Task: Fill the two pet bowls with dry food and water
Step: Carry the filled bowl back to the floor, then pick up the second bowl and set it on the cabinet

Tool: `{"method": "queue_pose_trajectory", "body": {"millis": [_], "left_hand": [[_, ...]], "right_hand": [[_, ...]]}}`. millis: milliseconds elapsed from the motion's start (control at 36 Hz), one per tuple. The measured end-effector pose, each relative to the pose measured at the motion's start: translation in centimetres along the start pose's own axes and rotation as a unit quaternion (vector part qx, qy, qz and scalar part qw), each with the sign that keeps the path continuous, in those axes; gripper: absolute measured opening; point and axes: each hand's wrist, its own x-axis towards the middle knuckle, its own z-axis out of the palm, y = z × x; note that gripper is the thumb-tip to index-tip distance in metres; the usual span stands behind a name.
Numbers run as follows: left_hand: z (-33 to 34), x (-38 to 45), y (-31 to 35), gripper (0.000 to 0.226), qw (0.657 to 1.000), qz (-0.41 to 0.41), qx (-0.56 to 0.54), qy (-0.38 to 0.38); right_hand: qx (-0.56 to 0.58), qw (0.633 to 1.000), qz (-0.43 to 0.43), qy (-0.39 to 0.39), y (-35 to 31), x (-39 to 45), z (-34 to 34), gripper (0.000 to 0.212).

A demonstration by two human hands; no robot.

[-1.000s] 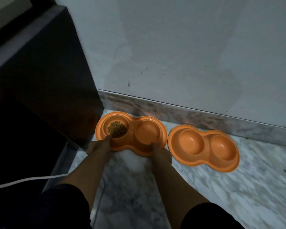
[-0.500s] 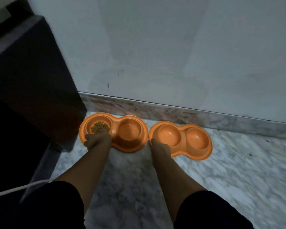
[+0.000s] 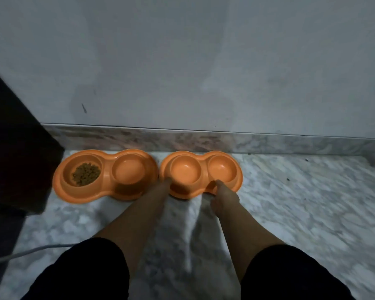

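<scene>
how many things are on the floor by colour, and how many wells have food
orange double bowls: 2, the left bowl and the right bowl
white cable: 1
total things: 3
wells with dry food: 1 of 4; the other 3 show no food

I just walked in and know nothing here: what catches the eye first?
Two orange double pet bowls sit side by side against the wall. The left bowl has dry food in its left cup. Both hands, left hand and right hand, reach the empty right bowl.
</scene>
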Motion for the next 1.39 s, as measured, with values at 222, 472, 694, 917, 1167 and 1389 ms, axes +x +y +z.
{"method": "queue_pose_trajectory", "body": {"millis": [222, 472, 694, 917, 1167, 1389], "left_hand": [[4.1, 7.1, -3.2, 0.092, 0.999, -0.002, -0.013, 0.038], [4.3, 2.3, -0.2, 0.073, 0.995, -0.023, 0.021, 0.095], [3.4, -0.3, 1.3, 0.069, 0.995, -0.005, 0.074, 0.066], [0.4, -9.9, 4.4, 0.068, 0.995, -0.016, 0.066, 0.068], [-4.3, -27.0, 12.7, 0.065, 0.994, -0.022, 0.026, 0.105], [-8.8, -42.5, 20.7, 0.067, 0.991, 0.002, 0.02, 0.131]], "right_hand": [[0.032, 0.999, 0.042, -0.004, -0.3, 3.5, -0.8, 0.045], [0.075, 0.994, 0.074, -0.007, 0.0, 4.7, -1.0, 0.029], [0.133, 0.988, 0.078, -0.008, -2.5, 2.0, -1.3, 0.04], [0.162, 0.985, 0.056, -0.005, -6.0, -8.4, -5.0, 0.039], [0.191, 0.978, 0.073, 0.028, -13.5, -24.4, -10.9, 0.057], [0.173, 0.982, 0.069, 0.034, -21.8, -39.8, -16.7, 0.077]]}}
